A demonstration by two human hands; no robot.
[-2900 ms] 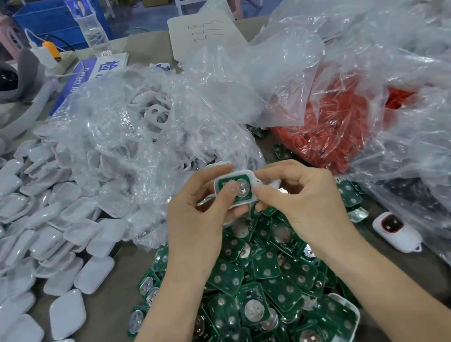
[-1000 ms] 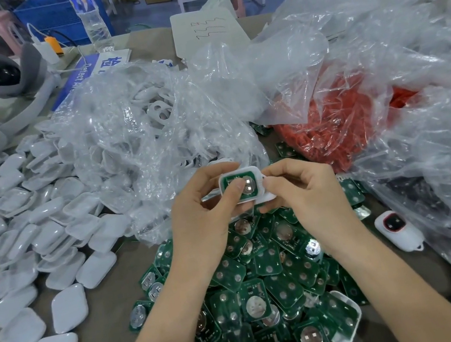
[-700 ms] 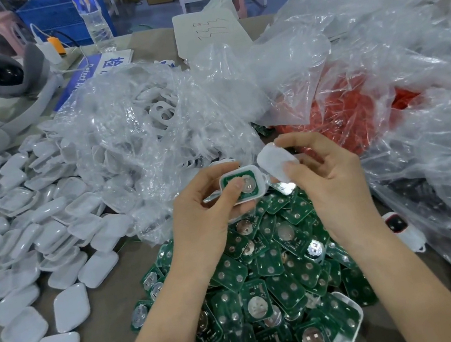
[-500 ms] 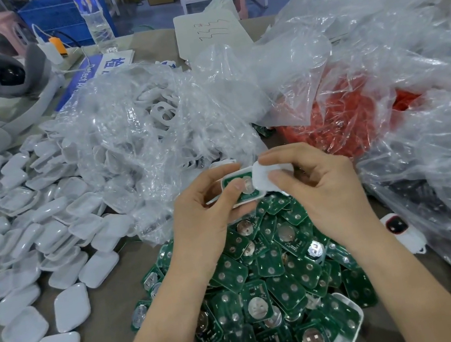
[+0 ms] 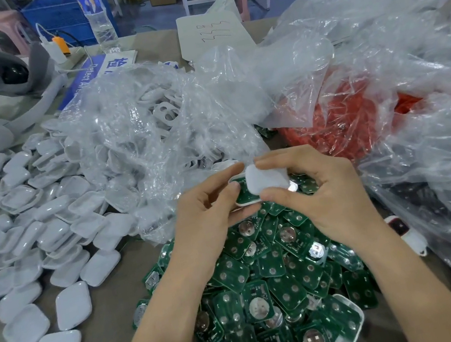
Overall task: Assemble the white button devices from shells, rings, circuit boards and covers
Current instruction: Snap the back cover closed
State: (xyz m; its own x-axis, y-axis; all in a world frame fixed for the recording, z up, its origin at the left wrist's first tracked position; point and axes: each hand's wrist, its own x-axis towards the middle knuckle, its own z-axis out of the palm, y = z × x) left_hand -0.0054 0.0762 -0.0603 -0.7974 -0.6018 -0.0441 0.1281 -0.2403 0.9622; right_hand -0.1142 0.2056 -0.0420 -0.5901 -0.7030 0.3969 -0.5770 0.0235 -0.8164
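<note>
My left hand point(image 5: 207, 213) grips a white shell with a green circuit board point(image 5: 243, 195) seated inside it. My right hand point(image 5: 322, 196) pinches a white cover point(image 5: 264, 178) between thumb and fingers and lays it over the right part of that shell. Both hands hover above a heap of green circuit boards point(image 5: 268, 284). Several loose white covers point(image 5: 33, 234) lie spread on the table to the left. A clear bag of white shells and rings point(image 5: 156, 128) sits just behind my hands.
A bag of orange-red parts point(image 5: 344, 119) lies to the right behind crumpled clear plastic point(image 5: 412, 77). One finished white device with a dark red button point(image 5: 404, 232) rests by my right wrist. A grey headset point(image 5: 2, 89), a water bottle point(image 5: 98, 21) and a paper sheet point(image 5: 212, 34) stand at the back.
My right hand let go of the shell, lifted a white cover up, then brought it down onto the shell with the board. My left hand kept holding the shell in place.
</note>
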